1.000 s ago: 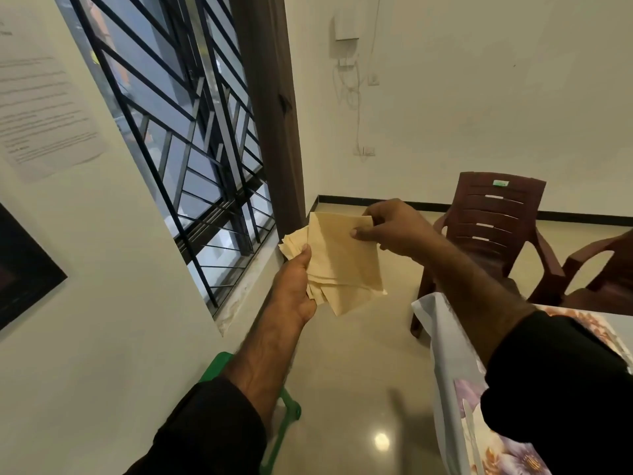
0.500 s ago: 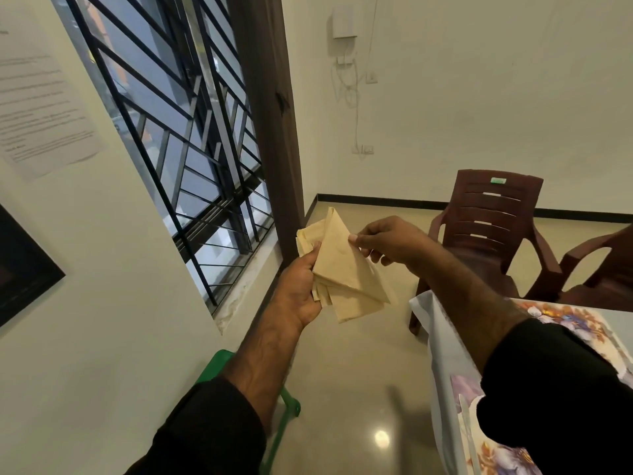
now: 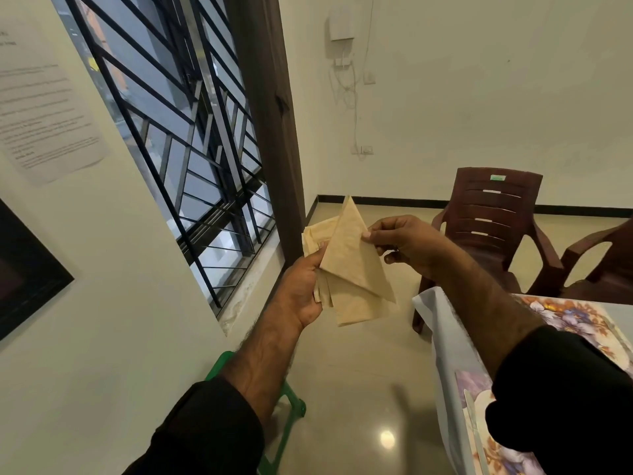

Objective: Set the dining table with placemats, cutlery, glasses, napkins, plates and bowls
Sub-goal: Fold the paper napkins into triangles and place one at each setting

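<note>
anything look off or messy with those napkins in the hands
Slightly. The napkins in the left hand are fanned unevenly, edges not lined up, while the right hand pinches the top napkin, folded into a triangle. Nothing looks torn, stained or dropped.

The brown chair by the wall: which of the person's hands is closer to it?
Right. The right hand sits just beside the brown chair; the left hand is farther away, beyond the napkins.
</note>
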